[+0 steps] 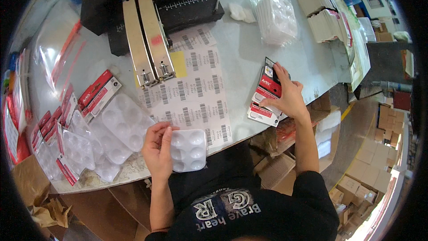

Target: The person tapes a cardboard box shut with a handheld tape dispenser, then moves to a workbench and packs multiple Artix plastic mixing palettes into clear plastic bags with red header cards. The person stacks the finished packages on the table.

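While your left hand [159, 146] steadies a white paint palette [191, 151] at the near end of the barcode label sheet [206, 102], your right hand [290, 96] reaches over to the red-and-black header cards [266, 93], just right of that sheet. Your left fingers are curled in and look clamped on the palette's left edge. Your right thumb and fingers are spread across the upper card, touching it; you can't tell from this view whether they have closed on it.

Judging by the overlapping carded palette packs [84, 140] left of the label sheet, a fair batch already has its red cards on. Whether every pack there is fastened shut is too hard to make out. No red card shows on the palette in your left hand, so that unit looks only partly made up, and you can't tell whether it has a bag around it.

More work seems to remain: a nested palette stack [276, 20] in clear film stands on the counter [245, 53] beyond the sheet and to its right. Above the sheet's far end, the two-armed black bench machine [178, 4] has neither of your hands on it.
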`<state>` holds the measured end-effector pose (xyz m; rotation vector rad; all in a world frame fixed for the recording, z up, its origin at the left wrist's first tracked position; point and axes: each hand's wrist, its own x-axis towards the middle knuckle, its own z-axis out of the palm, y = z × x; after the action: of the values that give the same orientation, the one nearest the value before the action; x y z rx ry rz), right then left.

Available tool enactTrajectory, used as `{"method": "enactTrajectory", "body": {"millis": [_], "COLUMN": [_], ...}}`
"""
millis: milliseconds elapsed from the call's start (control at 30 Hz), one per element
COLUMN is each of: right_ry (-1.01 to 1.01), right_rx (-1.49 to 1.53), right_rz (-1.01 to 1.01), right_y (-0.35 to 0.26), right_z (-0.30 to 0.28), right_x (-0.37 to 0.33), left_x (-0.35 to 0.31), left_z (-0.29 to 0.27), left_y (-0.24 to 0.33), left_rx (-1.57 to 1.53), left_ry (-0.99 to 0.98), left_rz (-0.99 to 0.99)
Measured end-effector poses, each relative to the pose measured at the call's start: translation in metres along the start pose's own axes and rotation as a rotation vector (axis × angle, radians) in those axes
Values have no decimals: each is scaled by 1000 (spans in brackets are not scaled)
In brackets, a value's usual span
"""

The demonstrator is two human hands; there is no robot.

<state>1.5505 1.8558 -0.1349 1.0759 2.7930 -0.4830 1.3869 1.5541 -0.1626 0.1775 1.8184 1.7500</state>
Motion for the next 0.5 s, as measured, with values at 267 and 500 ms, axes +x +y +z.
{"method": "enactTrajectory", "body": {"millis": [267, 500], "right_ry": [96, 365], "right_rx": [61, 111], "right_rz": [-19, -23], "right_y": [-7, -5], "right_z": [1, 11], "right_x": [-12, -20], "left_x": [-2, -10], "left_z": [8, 4], "left_y": [10, 17], "left_rx": [19, -232], "left_ry": [-10, -74], "left_rz": [3, 49]}}
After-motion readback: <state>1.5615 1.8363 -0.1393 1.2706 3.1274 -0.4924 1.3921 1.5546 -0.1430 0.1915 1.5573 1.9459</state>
